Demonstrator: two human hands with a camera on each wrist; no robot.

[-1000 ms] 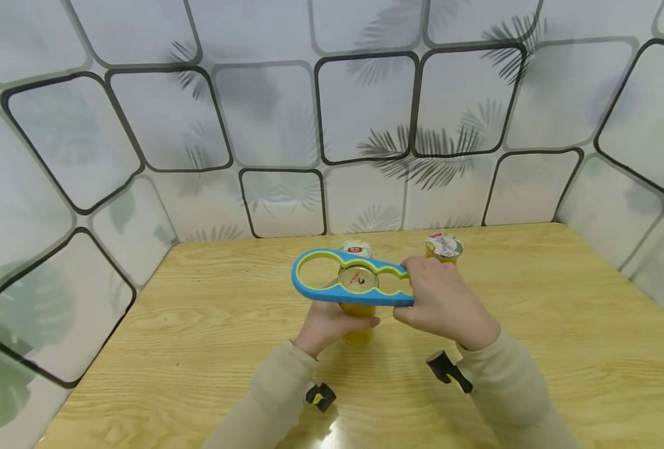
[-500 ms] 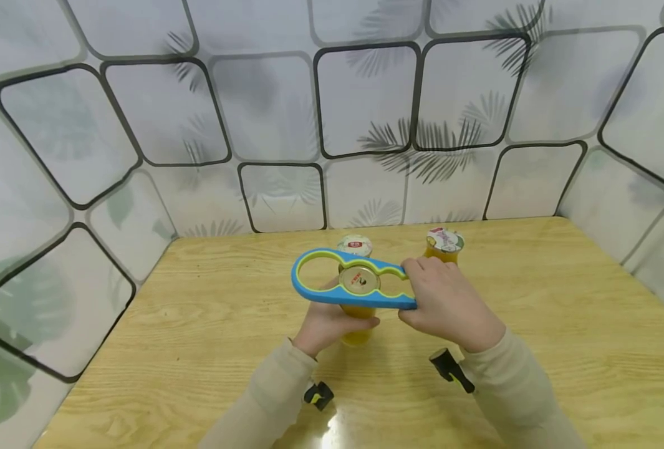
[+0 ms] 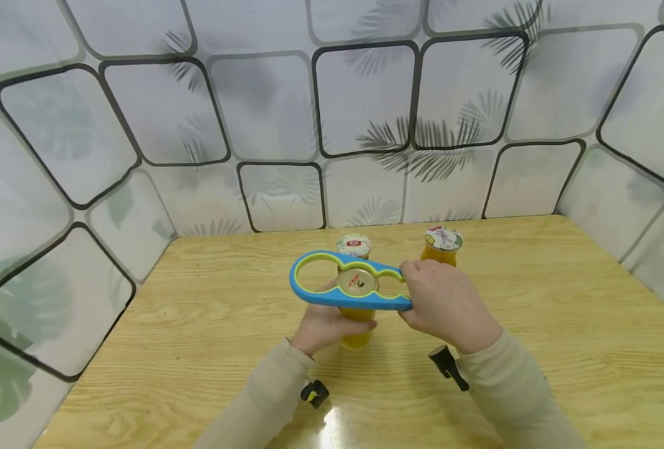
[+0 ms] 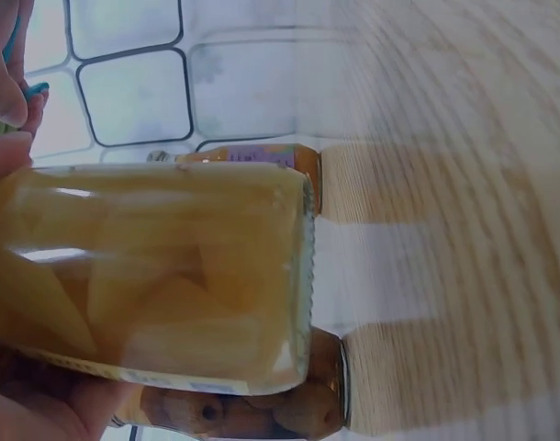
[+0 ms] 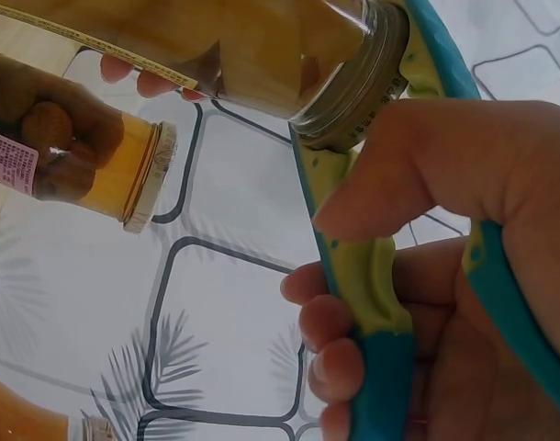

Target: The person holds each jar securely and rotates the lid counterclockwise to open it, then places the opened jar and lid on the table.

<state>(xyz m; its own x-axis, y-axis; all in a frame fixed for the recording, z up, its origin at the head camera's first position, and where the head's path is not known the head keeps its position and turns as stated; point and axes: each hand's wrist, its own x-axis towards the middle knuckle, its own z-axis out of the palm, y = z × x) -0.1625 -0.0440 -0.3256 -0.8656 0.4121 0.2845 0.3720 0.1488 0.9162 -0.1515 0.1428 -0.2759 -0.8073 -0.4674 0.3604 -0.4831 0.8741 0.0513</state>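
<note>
In the head view my left hand point(image 3: 323, 324) grips a glass jar of yellow fruit pieces point(image 3: 357, 315), fingers and thumb round its side. The left wrist view shows the jar's ribbed base and pale chunks point(image 4: 161, 276). A blue and yellow-green jar opener point(image 3: 315, 297) lies across the jar's top, with its middle notches round the gold lid point(image 3: 358, 282). My right hand point(image 3: 449, 302) holds the opener's handles at the right. Up close in the right wrist view, the fingers point(image 5: 333, 367) curl round one handle and the thumb lies along it below the metal lid point(image 5: 376, 83).
Behind the held jar stands a jar with dark round fruit point(image 5: 55, 133) and a pale printed lid point(image 3: 354, 245). Another jar, with orange contents point(image 3: 439, 252), is further right. Both are near the patterned wall point(image 3: 275, 112) at the back of the wooden table point(image 3: 208, 312).
The wall and back jars appear slightly higher in the head view. Hands, held jar and opener keep nearly the same place and pose, the opener still round the lid.
</note>
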